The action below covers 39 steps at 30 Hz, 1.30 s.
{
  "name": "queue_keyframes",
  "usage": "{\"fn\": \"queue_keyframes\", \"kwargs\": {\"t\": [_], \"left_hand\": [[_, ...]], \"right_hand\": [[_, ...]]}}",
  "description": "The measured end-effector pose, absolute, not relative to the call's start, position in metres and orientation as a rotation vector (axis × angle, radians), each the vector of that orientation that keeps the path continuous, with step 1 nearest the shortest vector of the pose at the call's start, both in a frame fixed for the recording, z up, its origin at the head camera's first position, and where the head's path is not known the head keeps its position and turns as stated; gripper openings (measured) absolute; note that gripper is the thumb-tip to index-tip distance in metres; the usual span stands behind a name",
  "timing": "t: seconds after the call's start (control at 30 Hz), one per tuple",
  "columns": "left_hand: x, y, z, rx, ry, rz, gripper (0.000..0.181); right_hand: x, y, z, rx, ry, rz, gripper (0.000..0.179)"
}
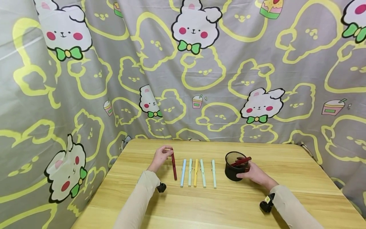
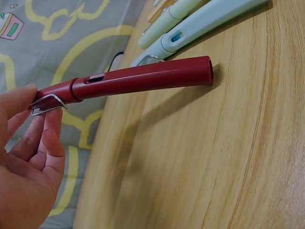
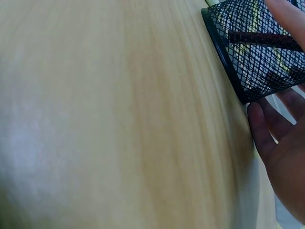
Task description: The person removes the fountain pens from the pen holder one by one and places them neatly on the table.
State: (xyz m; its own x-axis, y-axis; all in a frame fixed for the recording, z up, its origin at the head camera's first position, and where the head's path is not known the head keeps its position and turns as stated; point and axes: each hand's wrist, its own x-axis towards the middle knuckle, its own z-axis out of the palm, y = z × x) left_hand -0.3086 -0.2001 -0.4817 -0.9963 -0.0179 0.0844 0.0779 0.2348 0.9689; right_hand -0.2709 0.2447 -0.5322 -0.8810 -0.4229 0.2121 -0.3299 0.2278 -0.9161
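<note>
My left hand (image 1: 162, 156) pinches a dark red pen (image 1: 174, 167) by its clip end, between thumb and fingertips. In the left wrist view that pen (image 2: 143, 78) slants out over the wood, its far end close above its shadow. My right hand (image 1: 255, 173) holds a black mesh pen holder (image 1: 233, 174) around its right side, thumb at the front. Another dark red pen (image 1: 243, 161) leans inside the holder, its end sticking out over the rim. Through the mesh in the right wrist view, a dark pen (image 3: 259, 39) shows inside the holder.
Between the hands, several pens lie side by side: a light blue pen (image 1: 183, 173), a yellow pen (image 1: 195, 173) and pale green pens (image 1: 213, 174). The wooden table (image 1: 200, 210) reaches back to a patterned curtain (image 1: 206, 79), which also hangs along the left.
</note>
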Motion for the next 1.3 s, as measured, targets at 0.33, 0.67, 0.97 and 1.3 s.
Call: {"fn": "queue_keyframes", "kwargs": {"t": [0.33,0.67,0.97,1.3], "left_hand": [[-0.311,-0.205,-0.490,-0.074,-2.432,-1.903,0.027],[-0.312,-0.205,-0.499,-0.077,-2.446,-1.847,0.030],[-0.313,-0.205,-0.507,-0.115,-2.546,-1.766,0.030],[-0.313,-0.201,-0.506,-0.144,-2.585,-1.754,0.024]], "right_hand": [[-0.272,0.245,-0.532,-0.697,2.359,-1.754,0.073],[-0.272,0.246,-0.533,-0.694,2.335,-1.761,0.075],[-0.272,0.247,-0.534,-0.670,2.349,-1.767,0.075],[-0.273,0.246,-0.535,-0.663,2.360,-1.757,0.080]]}}
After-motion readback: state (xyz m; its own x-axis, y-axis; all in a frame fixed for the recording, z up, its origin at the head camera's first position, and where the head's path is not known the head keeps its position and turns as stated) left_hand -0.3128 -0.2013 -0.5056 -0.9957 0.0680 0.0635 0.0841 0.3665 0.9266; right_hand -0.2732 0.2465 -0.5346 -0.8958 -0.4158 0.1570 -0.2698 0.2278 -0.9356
